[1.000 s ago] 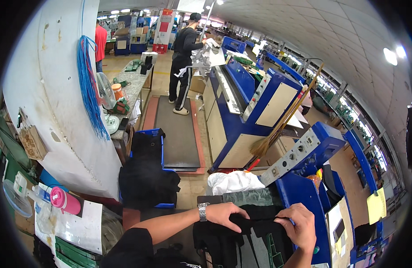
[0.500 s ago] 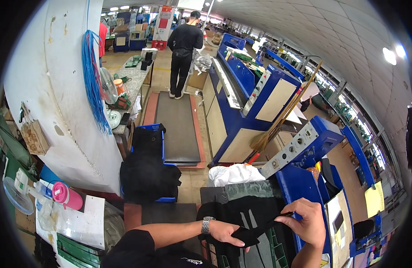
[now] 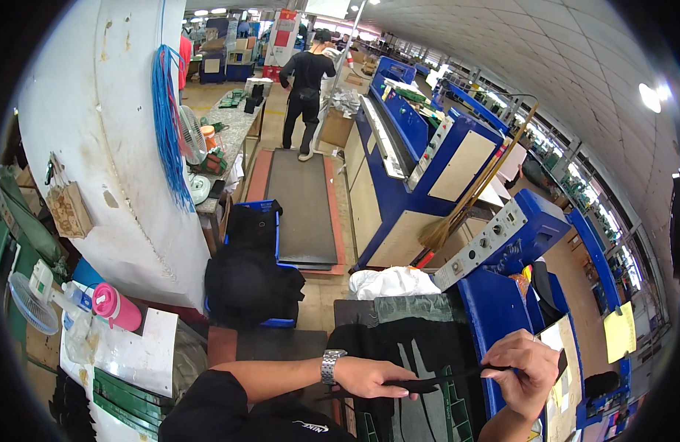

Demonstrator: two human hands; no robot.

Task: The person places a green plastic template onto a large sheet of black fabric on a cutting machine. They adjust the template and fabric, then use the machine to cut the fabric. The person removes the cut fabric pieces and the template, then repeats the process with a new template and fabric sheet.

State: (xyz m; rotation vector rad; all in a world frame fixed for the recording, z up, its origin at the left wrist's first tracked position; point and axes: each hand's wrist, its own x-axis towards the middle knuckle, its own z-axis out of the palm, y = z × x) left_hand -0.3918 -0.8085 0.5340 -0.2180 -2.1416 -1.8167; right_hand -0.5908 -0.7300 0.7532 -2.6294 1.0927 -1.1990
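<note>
Hands are holding a long thin black strip [image 3: 443, 381] in the head view. The left hand [image 3: 369, 377] is pinching one end, with fingers closed on it. The right hand [image 3: 528, 365] is gripping the other end, fingers curled tight around it. The strip is stretching almost flat between both hands, just above a black sheet [image 3: 417, 346] lying on the work table [image 3: 281, 346]. A blue machine [image 3: 502, 295] is standing just beside the right hand. A pink bottle [image 3: 117, 306] is sitting well off to the left. Another person [image 3: 307, 88] is standing far away in the aisle.

I think the strip could slip out, because each hand is holding only a small bit of it. It could also twist or sag in the middle. The right hand is very near the machine, so it could bump it.
</note>
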